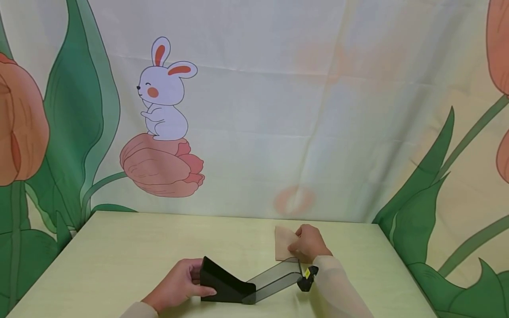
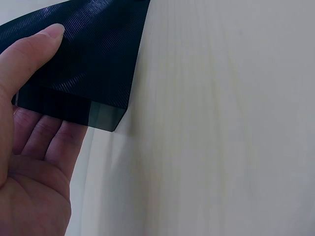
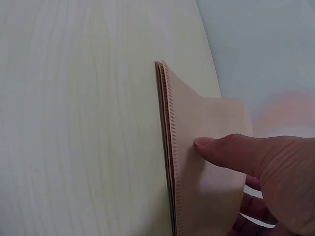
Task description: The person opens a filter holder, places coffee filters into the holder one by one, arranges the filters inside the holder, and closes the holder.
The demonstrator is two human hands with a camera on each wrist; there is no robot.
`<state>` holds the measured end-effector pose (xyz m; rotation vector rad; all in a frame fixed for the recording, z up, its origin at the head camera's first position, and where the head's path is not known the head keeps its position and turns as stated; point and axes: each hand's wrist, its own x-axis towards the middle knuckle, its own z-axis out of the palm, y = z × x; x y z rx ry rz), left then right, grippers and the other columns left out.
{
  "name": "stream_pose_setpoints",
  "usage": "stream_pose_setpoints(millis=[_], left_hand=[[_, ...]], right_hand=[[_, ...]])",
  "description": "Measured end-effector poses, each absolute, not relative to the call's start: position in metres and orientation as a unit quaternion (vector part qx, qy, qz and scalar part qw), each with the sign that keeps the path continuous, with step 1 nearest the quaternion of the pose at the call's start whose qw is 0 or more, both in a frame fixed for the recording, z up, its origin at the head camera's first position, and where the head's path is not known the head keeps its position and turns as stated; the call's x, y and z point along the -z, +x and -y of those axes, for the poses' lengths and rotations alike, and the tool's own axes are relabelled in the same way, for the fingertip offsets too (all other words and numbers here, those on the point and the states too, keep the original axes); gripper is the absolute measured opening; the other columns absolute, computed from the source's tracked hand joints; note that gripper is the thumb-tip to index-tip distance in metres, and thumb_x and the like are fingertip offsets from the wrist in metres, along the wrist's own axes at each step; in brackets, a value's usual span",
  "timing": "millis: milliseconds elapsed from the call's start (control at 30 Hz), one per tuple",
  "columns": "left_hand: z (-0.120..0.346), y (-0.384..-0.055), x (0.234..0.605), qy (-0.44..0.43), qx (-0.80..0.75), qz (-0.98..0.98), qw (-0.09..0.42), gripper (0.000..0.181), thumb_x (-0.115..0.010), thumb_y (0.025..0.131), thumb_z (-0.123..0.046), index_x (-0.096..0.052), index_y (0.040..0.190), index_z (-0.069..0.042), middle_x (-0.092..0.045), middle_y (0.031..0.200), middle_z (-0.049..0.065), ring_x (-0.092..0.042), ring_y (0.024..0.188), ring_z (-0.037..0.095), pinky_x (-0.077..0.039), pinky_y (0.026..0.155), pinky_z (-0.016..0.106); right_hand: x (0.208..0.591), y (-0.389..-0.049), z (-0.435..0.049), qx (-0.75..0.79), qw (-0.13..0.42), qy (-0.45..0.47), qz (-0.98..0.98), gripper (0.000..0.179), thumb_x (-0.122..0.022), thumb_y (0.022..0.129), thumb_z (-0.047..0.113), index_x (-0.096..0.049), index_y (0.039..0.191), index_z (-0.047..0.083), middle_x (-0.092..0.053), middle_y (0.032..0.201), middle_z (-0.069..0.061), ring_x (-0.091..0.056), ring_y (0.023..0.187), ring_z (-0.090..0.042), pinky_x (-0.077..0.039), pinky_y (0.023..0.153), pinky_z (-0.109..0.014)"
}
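My left hand (image 1: 180,285) grips a black wedge-shaped box (image 1: 222,285) with a finely ribbed surface. The thumb presses its near face, and the other fingers reach behind it. From the box's right end a clear smoky flap (image 1: 276,280) swings out toward my right wrist. Farther back, my right hand (image 1: 310,243) pinches a thin stack of tan paper coffee filters (image 3: 209,123). In the right wrist view, their crimped edges line up along one side, the thumb lies on top, and the other fingers are behind, partly hidden.
Both hands are over a pale wood-grain table (image 1: 139,247). A small black device with a yellow label (image 1: 308,278) sits at my right wrist, close to the flap's end. Behind the table's far edge hangs a curtain (image 1: 246,110) printed with a rabbit and tulips.
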<state>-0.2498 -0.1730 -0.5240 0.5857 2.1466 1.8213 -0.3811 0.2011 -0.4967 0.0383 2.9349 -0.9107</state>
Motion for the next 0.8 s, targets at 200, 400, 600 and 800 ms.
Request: stream_pose_setpoints(millis=[200,400,600,800], left_hand=[[0.173,-0.250,0.524,0.197,-0.624,-0.744,0.134,0.045,-0.089,0.079,-0.018,-0.071,0.118,-0.003,-0.077,0.113,0.012,-0.076,0.098,0.020,-0.059,0.082,0.024],[0.173,-0.250,0.525,0.196,-0.624,-0.745,0.135,0.045,-0.089,0.079,-0.019,-0.071,0.118,-0.004,-0.078,0.112,0.012,-0.076,0.098,0.021,-0.059,0.082,0.025],[0.172,-0.249,0.522,0.195,-0.629,-0.741,0.135,0.045,-0.089,0.080,-0.017,-0.071,0.118,-0.003,-0.078,0.113,0.011,-0.076,0.098,0.020,-0.059,0.082,0.024],[0.173,-0.249,0.523,0.199,-0.626,-0.742,0.135,0.044,-0.089,0.080,-0.017,-0.071,0.119,-0.004,-0.078,0.112,0.012,-0.076,0.099,0.021,-0.059,0.082,0.025]], right_hand=[[0.499,-0.382,-0.202,0.304,0.034,0.011,-0.952,0.053,-0.092,0.074,0.014,-0.060,0.115,0.004,-0.068,0.104,-0.009,-0.060,0.093,-0.025,-0.054,0.089,-0.044],[0.505,-0.387,-0.205,0.309,0.034,0.004,-0.950,0.042,-0.090,0.074,0.014,-0.065,0.107,0.006,-0.069,0.097,-0.008,-0.061,0.088,-0.024,-0.055,0.082,-0.042],[0.505,-0.387,-0.207,0.316,0.044,-0.001,-0.948,0.013,-0.081,0.074,0.010,-0.068,0.075,0.010,-0.057,0.072,-0.003,-0.053,0.071,-0.021,-0.043,0.060,-0.032],[0.494,-0.387,-0.214,0.324,0.053,-0.033,-0.944,0.033,-0.066,0.086,0.015,-0.049,0.058,0.014,-0.033,0.057,0.004,-0.037,0.060,-0.015,-0.032,0.055,-0.030]])
